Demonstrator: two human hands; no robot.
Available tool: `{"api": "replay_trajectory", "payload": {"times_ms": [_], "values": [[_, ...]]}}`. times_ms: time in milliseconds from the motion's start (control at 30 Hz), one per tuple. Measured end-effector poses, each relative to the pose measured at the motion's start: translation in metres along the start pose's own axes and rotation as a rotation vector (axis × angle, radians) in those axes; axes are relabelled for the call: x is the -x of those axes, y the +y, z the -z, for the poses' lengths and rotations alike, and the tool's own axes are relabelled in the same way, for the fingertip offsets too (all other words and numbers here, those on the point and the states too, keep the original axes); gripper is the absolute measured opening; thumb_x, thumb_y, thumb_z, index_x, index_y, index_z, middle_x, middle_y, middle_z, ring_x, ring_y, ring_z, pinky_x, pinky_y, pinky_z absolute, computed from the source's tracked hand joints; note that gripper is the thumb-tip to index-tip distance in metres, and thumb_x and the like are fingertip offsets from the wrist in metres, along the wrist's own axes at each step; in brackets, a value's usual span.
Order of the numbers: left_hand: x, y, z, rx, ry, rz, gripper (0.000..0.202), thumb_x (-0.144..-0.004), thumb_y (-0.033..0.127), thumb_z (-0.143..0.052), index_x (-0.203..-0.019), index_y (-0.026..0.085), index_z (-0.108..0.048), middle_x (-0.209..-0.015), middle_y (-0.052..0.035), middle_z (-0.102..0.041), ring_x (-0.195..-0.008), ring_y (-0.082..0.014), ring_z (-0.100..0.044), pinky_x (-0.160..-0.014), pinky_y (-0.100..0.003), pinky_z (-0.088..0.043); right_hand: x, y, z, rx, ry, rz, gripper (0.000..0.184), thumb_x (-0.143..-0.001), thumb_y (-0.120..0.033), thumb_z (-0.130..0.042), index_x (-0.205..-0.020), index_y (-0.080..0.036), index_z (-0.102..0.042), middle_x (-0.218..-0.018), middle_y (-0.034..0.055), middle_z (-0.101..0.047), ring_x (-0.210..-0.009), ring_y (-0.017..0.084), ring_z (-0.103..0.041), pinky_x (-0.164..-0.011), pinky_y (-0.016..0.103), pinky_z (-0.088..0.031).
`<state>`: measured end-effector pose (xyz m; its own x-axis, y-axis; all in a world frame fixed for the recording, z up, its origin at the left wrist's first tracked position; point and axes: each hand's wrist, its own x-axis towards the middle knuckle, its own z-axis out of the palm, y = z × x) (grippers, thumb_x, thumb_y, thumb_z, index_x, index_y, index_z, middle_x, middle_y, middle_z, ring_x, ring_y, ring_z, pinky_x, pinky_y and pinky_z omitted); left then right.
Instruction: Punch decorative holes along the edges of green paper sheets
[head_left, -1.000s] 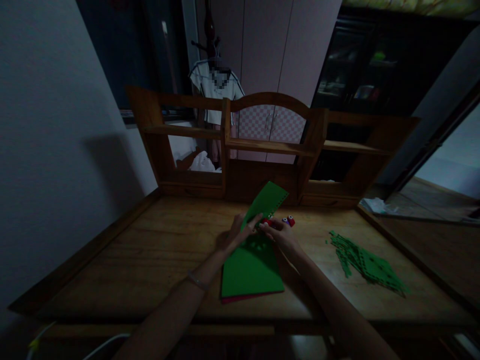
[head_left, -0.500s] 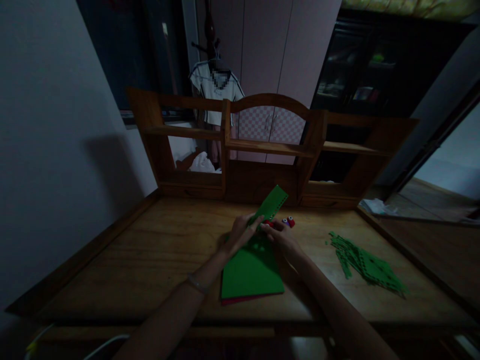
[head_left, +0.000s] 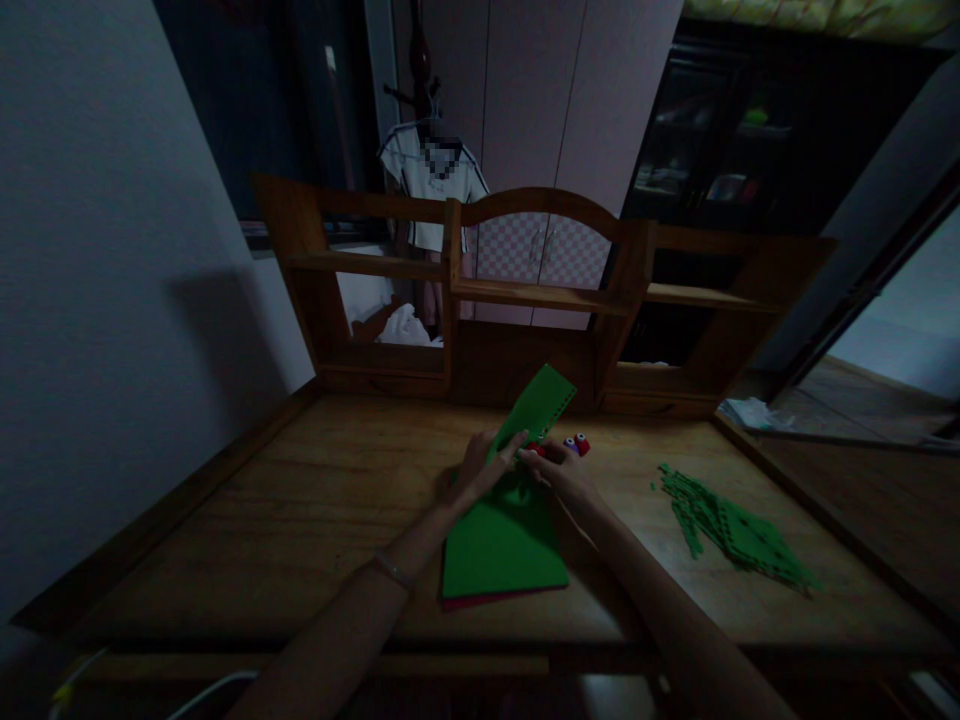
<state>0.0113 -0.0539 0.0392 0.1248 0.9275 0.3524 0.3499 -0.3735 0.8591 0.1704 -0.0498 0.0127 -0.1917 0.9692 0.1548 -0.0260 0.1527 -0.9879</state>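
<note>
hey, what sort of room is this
Probably a bedroom or study at home: there's a wooden desk with a shelf hutch, a short-sleeved shirt on a hanger, and tall cupboard doors behind.

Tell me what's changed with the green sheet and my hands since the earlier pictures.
In your left hand, the raised green sheet swung right at its top, then partly back left, looking broader than half a second ago. Your right hand still holds the small red item; nothing was visibly let go. The green-topped stack and perforated green scraps stayed put.
</note>
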Motion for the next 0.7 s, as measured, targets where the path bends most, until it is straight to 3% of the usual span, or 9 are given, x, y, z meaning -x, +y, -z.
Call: {"api": "replay_trajectory", "payload": {"times_ms": [233,467,700], "values": [[0.003,0.009,0.001,-0.035,0.001,-0.046,0.030,-0.077,0.041,-0.051,-0.088,0.017,-0.065,-0.076,-0.0017,-0.065,-0.071,-0.0148,-0.059,-0.059,-0.021,-0.045,-0.001,0.000,-0.001,0.040,0.033,0.016,0.027,-0.067,-0.044,-0.064,-0.081,-0.021,-0.062,-0.064,0.0004,-0.058,-0.063,0.016,-0.054,-0.057,0.027,-0.038],[0.003,0.016,0.005,-0.074,0.004,-0.012,0.031,-0.080,0.041,-0.047,-0.081,0.017,-0.066,-0.069,-0.0019,-0.064,-0.070,-0.0155,-0.058,-0.063,-0.023,-0.045,0.001,-0.001,0.000,0.056,0.023,0.027,0.028,-0.067,-0.044,-0.064,-0.082,-0.020,-0.062,-0.071,0.0015,-0.062,-0.065,0.016,-0.055,-0.057,0.026,-0.037],[0.005,0.020,0.006,-0.046,-0.009,0.002,0.028,-0.077,0.042,-0.050,-0.084,0.020,-0.067,-0.073,-0.0013,-0.065,-0.072,-0.0152,-0.058,-0.065,-0.022,-0.045,-0.001,0.003,-0.002,0.020,0.051,-0.047,0.030,-0.065,-0.046,-0.064,-0.078,-0.019,-0.063,-0.068,0.0003,-0.061,-0.058,0.013,-0.052,-0.052,0.025,-0.034]]}}
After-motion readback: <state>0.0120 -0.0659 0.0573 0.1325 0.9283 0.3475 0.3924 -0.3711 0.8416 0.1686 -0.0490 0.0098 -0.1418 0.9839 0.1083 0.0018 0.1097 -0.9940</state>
